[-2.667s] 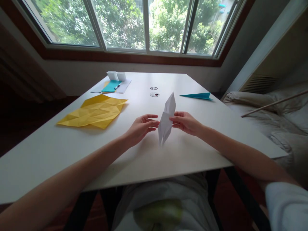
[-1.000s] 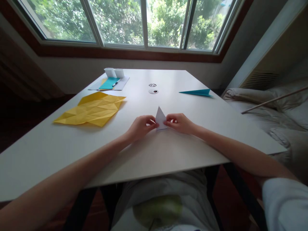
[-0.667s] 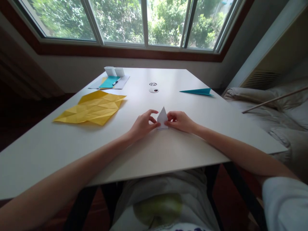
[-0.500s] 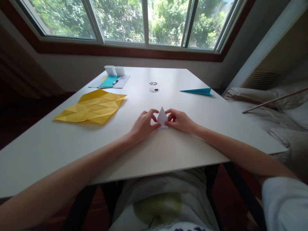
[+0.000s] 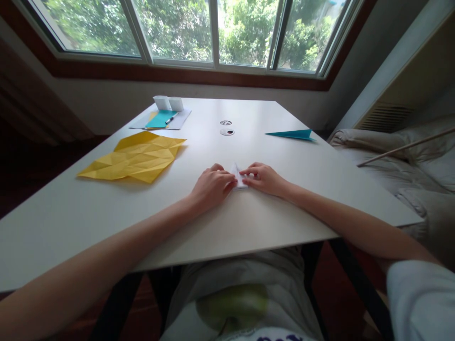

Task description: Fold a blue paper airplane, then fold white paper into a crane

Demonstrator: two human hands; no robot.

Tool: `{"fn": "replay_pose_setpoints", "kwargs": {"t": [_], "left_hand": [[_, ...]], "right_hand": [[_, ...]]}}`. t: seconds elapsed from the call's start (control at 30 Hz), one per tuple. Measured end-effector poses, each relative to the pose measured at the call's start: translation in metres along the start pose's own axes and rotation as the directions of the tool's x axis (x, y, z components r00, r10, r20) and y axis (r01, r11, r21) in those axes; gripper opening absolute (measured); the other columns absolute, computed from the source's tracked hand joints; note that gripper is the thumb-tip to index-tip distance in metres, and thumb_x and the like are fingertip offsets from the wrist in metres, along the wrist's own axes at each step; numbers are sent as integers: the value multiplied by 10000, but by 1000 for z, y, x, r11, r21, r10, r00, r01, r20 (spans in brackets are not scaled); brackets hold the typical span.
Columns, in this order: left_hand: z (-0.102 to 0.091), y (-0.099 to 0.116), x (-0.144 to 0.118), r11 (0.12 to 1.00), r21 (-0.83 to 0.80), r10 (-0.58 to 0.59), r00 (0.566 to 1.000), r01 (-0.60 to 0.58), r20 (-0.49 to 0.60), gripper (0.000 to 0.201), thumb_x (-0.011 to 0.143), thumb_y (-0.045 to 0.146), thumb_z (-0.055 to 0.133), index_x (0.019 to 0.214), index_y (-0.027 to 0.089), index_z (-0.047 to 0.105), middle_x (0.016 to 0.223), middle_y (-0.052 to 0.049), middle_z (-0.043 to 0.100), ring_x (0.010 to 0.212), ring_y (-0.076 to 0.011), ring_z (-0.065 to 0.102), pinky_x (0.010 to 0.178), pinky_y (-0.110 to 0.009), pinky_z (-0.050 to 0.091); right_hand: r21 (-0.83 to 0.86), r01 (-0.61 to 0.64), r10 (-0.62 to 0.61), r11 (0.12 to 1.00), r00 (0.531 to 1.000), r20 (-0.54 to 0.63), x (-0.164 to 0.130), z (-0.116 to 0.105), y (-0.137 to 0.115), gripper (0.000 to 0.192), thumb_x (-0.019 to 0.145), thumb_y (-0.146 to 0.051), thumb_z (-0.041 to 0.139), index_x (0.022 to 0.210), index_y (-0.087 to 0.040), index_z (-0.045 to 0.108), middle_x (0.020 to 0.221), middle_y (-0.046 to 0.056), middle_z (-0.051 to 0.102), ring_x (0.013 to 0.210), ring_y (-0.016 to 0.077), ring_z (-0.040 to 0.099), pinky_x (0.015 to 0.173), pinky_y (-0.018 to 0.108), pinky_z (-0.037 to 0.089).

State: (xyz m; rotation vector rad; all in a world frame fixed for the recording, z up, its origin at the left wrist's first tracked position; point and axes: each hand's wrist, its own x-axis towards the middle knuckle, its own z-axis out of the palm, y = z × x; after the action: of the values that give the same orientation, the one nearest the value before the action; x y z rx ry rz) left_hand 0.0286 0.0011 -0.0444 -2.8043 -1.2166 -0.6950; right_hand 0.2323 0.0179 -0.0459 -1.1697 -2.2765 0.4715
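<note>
Both hands were down on the white table [image 5: 106, 208], meeting over a small folded white paper [image 5: 237, 176] at the middle of the tabletop. The left hand [image 5: 212, 184] lay palm down with its fingers curled over the paper's left side, pressing it flat against the surface. The right hand [image 5: 263, 178] came in from the other side, fingertips pinched down on the paper's right edge. Only a small white tip of the fold showed between the 2 hands; the rest sat hidden beneath the fingers. Neither hand lifted the paper; it lay against the table. To the left, well apart, lay a large creased yellow sheet [image 5: 135, 156], opened out flat. At the far left corner sat a teal sheet [image 5: 159, 119] on a pale sheet with a pen [image 5: 172, 118] across it, and 2 small white boxes [image 5: 168, 103] just behind. A teal folded paper plane [image 5: 293, 134] rested near the right far edge. 2 round ports [image 5: 226, 128] were set in the table's centre line.
</note>
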Motion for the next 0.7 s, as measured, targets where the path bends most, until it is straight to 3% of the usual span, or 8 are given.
{"fn": "replay_pose_setpoints", "kwargs": {"t": [0.4, 0.7], "left_hand": [[5, -7, 3, 984, -161, -76, 997, 71, -25, 173, 802, 321, 566, 782, 215, 701, 835, -28, 693, 862, -206, 544, 773, -312, 432], [3, -6, 5, 989, -98, -107, 993, 111, 42, 195, 796, 408, 557, 861, 258, 663, 944, -12, 645, 909, -229, 509, 789, -346, 411]], "right_hand": [[-84, 53, -52, 995, 999, 10, 0, -1, 2, 396, 748, -472, 602, 1023, -195, 671, 950, 84, 612, 858, 183, 564, 819, 314, 416], [-90, 47, -41, 995, 996, 73, 5, 2, 8, 401, 728, -532, 595, 981, -221, 621, 908, 52, 608, 870, 186, 538, 818, 331, 378]]}}
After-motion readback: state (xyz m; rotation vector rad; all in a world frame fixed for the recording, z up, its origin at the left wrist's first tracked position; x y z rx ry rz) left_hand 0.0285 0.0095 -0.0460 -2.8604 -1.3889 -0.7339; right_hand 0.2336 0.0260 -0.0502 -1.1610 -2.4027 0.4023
